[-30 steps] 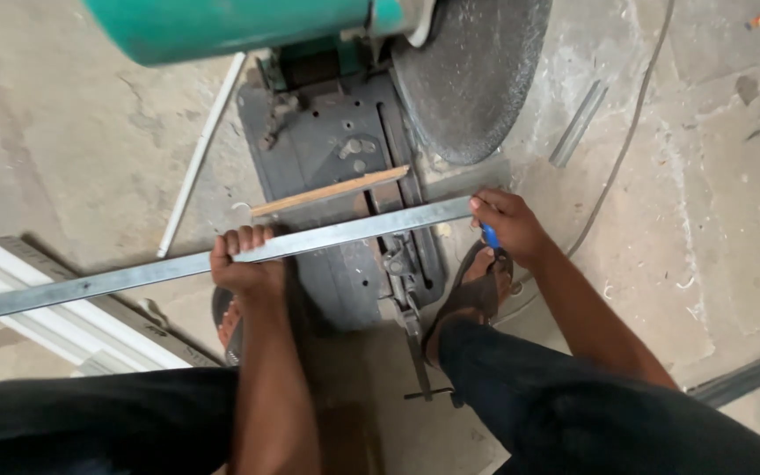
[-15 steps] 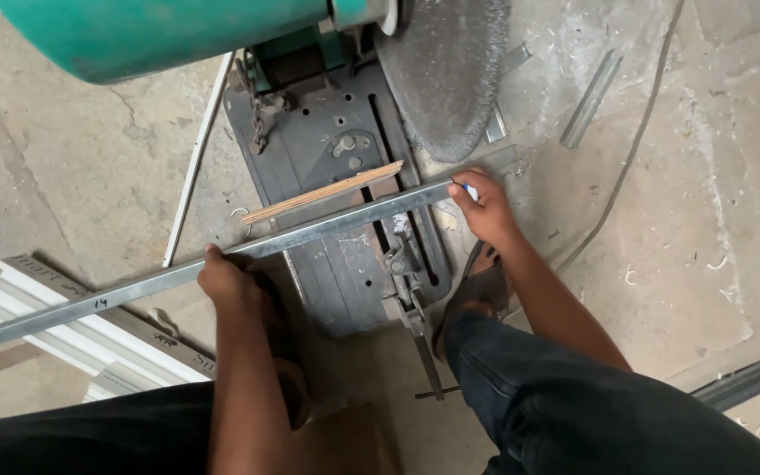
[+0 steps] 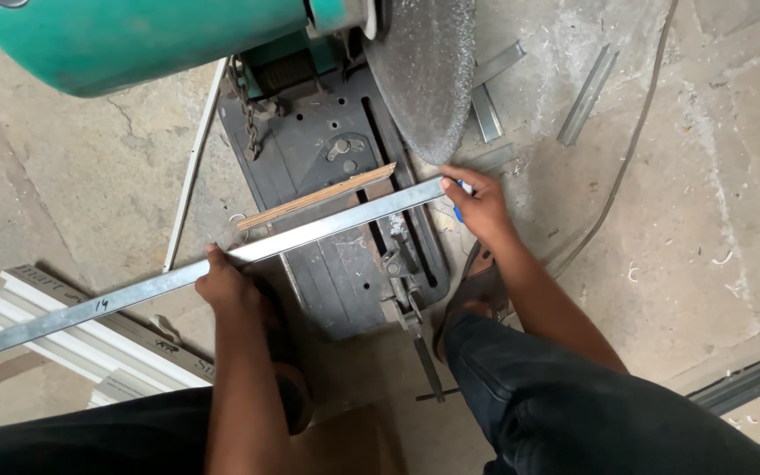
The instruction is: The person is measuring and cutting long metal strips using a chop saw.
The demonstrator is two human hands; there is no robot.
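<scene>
We note a long metal strip [image 3: 222, 268] lying slantwise across the dark base plate [image 3: 345, 264] of a green cut-off saw [image 3: 142, 40], its right end just below the abrasive disc [image 3: 424, 70]. The left hand [image 3: 230, 286] has its fingers closed over the strip near mid-length. The right hand [image 3: 478, 202] pinches the strip's end, with a blue object partly hidden in the fingers. A wooden slat [image 3: 314, 198] lies beside the strip. White profiles [image 3: 90, 339] lie on the floor. No containers appear.

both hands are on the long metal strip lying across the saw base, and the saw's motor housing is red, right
Not quite: the motor housing is green, not red, as the head view shows. Left hand and right hand are on the long metal strip lying across the saw base.
</scene>
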